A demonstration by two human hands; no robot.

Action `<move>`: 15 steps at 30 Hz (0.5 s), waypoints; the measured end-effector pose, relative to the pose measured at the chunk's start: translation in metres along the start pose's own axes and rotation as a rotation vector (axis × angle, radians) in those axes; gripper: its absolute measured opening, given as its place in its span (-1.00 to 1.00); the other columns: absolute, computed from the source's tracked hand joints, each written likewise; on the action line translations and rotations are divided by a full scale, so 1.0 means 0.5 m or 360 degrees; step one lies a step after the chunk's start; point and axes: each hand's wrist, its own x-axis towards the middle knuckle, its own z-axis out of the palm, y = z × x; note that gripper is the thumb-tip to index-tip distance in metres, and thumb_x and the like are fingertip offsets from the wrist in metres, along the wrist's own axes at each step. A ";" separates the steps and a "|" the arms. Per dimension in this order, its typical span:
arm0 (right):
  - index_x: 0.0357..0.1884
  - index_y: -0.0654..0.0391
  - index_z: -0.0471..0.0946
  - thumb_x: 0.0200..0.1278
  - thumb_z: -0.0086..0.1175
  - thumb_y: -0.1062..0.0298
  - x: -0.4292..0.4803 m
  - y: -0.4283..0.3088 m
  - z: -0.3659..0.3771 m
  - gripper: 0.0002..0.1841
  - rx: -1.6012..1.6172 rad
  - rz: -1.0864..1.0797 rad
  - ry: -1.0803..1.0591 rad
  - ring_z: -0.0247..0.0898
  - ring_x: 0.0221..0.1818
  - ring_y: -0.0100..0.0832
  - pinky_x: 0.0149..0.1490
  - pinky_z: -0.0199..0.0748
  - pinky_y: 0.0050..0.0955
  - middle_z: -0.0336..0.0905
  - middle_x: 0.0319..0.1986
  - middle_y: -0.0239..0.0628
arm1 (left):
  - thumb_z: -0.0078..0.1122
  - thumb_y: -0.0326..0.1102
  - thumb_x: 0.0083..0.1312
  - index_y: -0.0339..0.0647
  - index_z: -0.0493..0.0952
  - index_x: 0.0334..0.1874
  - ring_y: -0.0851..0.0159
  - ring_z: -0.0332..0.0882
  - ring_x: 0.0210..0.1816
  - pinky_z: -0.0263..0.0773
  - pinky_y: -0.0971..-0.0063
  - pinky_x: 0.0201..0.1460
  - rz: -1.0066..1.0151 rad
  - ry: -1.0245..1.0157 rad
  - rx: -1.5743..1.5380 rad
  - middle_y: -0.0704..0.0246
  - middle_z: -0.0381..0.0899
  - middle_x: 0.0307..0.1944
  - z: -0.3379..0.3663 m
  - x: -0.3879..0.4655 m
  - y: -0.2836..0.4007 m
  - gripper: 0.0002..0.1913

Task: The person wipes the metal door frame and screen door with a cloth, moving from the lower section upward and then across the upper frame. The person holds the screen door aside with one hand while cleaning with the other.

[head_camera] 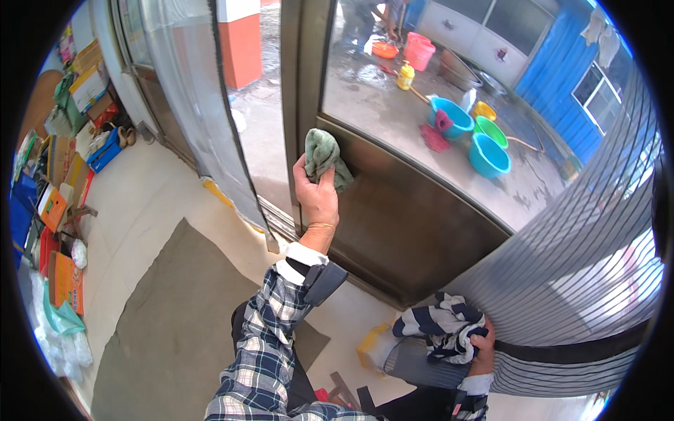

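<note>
My left hand (318, 197) grips a folded green cloth (322, 152) and holds it against the upper corner of the dark lower panel (410, 226) of a glass door, by its metal frame (305, 79). A plaid sleeve with a white cuff and a dark strap covers that arm. Lower right, my right hand (483, 344) is closed on a bunched dark-and-white striped cloth (447, 326), beside a striped sheer curtain (526, 273). Some of its fingers are hidden by the cloth and curtain.
A sheer door curtain (184, 79) hangs left of the doorway. A grey mat (174, 326) lies on the floor, with boxes (66, 279) along the left wall. Through the glass show blue basins (489, 155), a pink bucket (419, 52), a hose and a person bending.
</note>
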 end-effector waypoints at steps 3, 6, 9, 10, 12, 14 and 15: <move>0.07 0.34 0.40 -0.46 0.18 0.27 -0.007 0.010 -0.009 -0.20 -0.0020 -0.0044 0.0114 0.46 -0.13 -0.31 0.07 0.36 -0.43 0.53 -0.16 -0.19 | 0.21 -0.53 0.06 -0.30 0.35 -0.02 0.21 0.39 -0.04 0.28 0.39 0.09 0.0473 0.0015 0.0437 0.24 0.40 -0.11 0.035 -0.085 -0.023 -0.59; 0.04 0.36 0.40 -0.37 0.22 0.19 -0.004 0.014 -0.006 -0.24 -0.0029 -0.0147 0.0051 0.48 -0.17 -0.35 -0.02 0.40 -0.49 0.53 -0.18 -0.18 | 0.13 -0.57 -0.08 -0.25 0.42 -0.14 0.03 0.36 -0.04 0.28 0.29 0.09 0.0631 -0.0377 0.0503 0.18 0.39 -0.11 0.075 -0.227 -0.051 -0.62; 0.03 0.37 0.41 -0.40 0.21 0.23 -0.003 0.008 0.004 -0.24 0.0013 -0.0157 0.0005 0.46 -0.10 -0.30 0.08 0.36 -0.44 0.52 -0.13 -0.14 | 0.13 -0.53 -0.11 -0.17 0.47 -0.10 0.01 0.35 0.02 0.28 0.27 0.11 0.0521 -0.1371 0.0571 0.17 0.38 -0.03 0.053 -0.339 -0.082 -0.58; 0.02 0.37 0.41 -0.39 0.21 0.23 -0.002 0.005 0.007 -0.25 -0.0026 -0.0145 0.0037 0.46 -0.10 -0.29 0.08 0.35 -0.44 0.53 -0.13 -0.14 | 0.13 -0.52 -0.10 -0.15 0.49 -0.10 0.01 0.35 0.03 0.29 0.26 0.11 0.0195 -0.1488 0.0569 0.18 0.39 -0.02 0.045 -0.354 -0.093 -0.59; 0.01 0.38 0.42 -0.38 0.21 0.23 -0.004 0.001 0.012 -0.26 -0.0068 -0.0179 0.0031 0.46 -0.10 -0.29 0.08 0.35 -0.44 0.53 -0.14 -0.12 | 0.08 -0.53 -0.09 -0.20 0.45 -0.09 -0.01 0.34 0.04 0.27 0.29 0.12 0.0267 -0.1183 0.0459 0.14 0.38 -0.05 0.020 -0.339 -0.103 -0.59; 0.01 0.40 0.41 -0.38 0.21 0.22 -0.006 0.000 0.016 -0.26 -0.0046 -0.0146 0.0040 0.46 -0.11 -0.29 0.06 0.35 -0.45 0.53 -0.15 -0.11 | 0.05 -0.54 -0.08 -0.24 0.43 -0.07 -0.02 0.32 0.05 0.25 0.29 0.14 0.0218 -0.0938 0.0484 0.11 0.36 -0.04 -0.017 -0.282 -0.085 -0.58; 0.01 0.40 0.41 -0.39 0.21 0.22 -0.006 0.000 0.016 -0.25 -0.0026 -0.0141 0.0020 0.46 -0.12 -0.29 0.06 0.36 -0.45 0.53 -0.15 -0.11 | 0.02 -0.55 -0.09 -0.31 0.38 -0.04 -0.04 0.28 0.07 0.18 0.27 0.18 0.0377 -0.0692 0.0616 0.07 0.31 -0.02 -0.029 -0.241 -0.069 -0.55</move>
